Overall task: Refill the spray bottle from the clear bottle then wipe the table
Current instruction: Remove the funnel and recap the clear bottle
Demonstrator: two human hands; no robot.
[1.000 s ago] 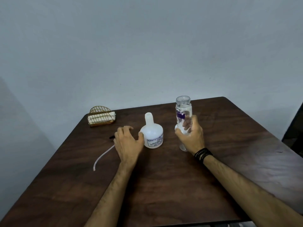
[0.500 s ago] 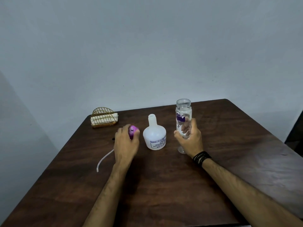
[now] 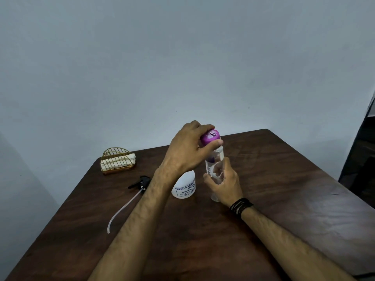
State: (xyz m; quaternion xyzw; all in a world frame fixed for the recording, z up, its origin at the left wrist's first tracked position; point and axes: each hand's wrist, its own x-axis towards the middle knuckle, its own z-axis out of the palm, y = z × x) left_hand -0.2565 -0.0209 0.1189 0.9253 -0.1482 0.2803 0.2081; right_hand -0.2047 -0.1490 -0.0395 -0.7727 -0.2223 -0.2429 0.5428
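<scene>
My right hand (image 3: 224, 184) grips the clear bottle (image 3: 215, 167) around its lower body, a little right of the frame's centre, fingers and thumb curled round the plastic so that they show through it; the bottle stands upright with its base on or just above the dark wooden table (image 3: 284, 189), and I cannot tell which. A black band sits on that wrist. My left hand (image 3: 187, 151) reaches across from the left and holds the purple cap (image 3: 210, 136) at the bottle's mouth, thumb beneath its rim and fingers arched over the top; the cap looks slightly tilted, and whether it is threaded on I cannot tell. Just left of the clear bottle, partly hidden behind my left forearm, the white spray bottle (image 3: 184, 187) stands on the table with its printed label facing me; its neck is covered by my hand. Its black spray head (image 3: 141, 181) lies detached on the table further left, and its pale dip tube (image 3: 123, 207) trails down toward the lower left of the frame. In the upper left part of the table, near the back edge, a gold wire holder (image 3: 117, 160) contains folded white cloths or napkins (image 3: 132, 158). Behind the table rises a plain pale wall.
</scene>
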